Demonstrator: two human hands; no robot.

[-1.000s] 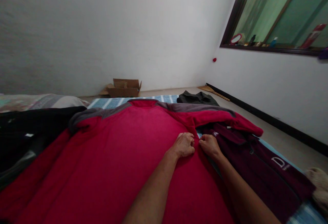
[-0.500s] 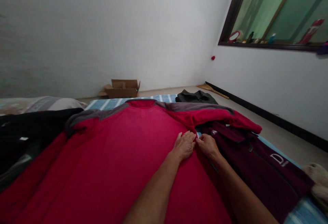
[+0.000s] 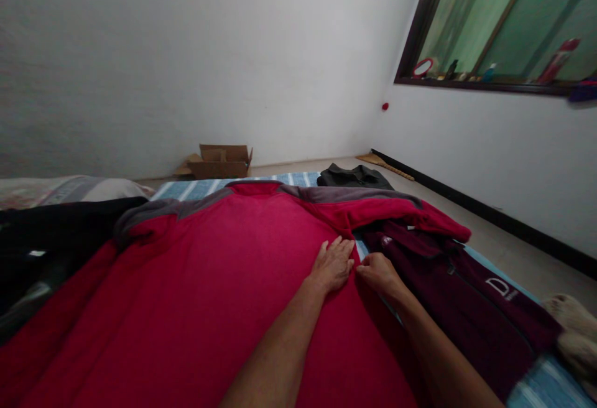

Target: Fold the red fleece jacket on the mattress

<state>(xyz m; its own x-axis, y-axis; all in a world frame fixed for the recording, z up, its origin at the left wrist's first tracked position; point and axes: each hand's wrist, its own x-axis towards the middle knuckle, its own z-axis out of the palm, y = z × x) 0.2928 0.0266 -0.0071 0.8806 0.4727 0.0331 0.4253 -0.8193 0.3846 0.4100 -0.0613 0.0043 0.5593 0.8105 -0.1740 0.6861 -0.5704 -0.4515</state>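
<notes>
A big red fleece jacket with grey shoulder panels lies spread flat on a blue striped mat. My left hand rests flat on its right side, fingers stretched out. Right beside it, my right hand is closed, pinching the jacket's right edge near the armpit. The red sleeve runs off to the right, over a dark maroon jacket.
Black clothing and a pillow lie at the left. A folded dark garment sits at the mat's far end, a cardboard box by the wall. A window sill with bottles is at the upper right. Something pale and fluffy lies at the right edge.
My left hand has gone from a fist to lying flat on the red jacket. My right hand stays closed on the edge. The view has shifted slightly.
</notes>
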